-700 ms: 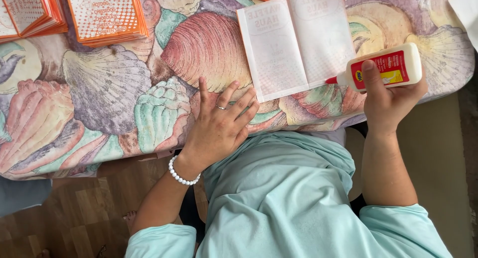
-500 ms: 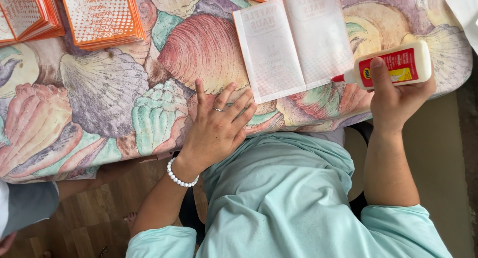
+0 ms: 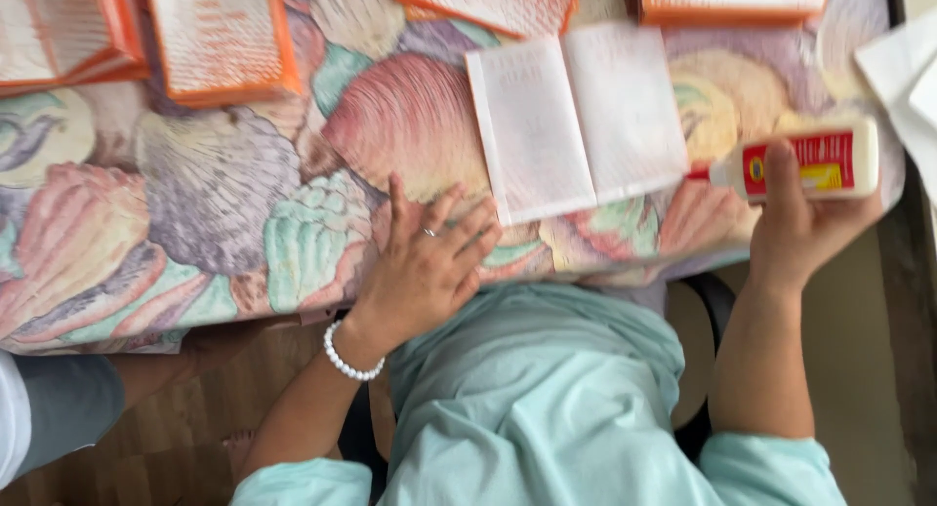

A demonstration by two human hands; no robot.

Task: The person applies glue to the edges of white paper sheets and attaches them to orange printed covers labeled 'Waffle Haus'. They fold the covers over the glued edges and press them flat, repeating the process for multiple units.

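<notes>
My right hand (image 3: 795, 223) grips a white glue bottle (image 3: 805, 162) with a red label, held sideways, its red tip touching the right edge of an open white booklet (image 3: 576, 121). The booklet lies flat on a table covered with a shell-patterned cloth (image 3: 215, 203). My left hand (image 3: 425, 262) rests flat on the cloth just left of the booklet's lower corner, fingers spread, with a ring and a white bead bracelet at the wrist.
Several orange-edged booklets (image 3: 220, 38) lie along the far side of the table. White paper sheets (image 3: 903, 72) sit at the right edge. Another person's grey sleeve and arm (image 3: 73, 408) show at lower left. Wooden floor lies below.
The glue bottle and my right hand have stayed by the booklet's right edge while the view shifted slightly. Another person's grey sleeve has come into view at lower left.
</notes>
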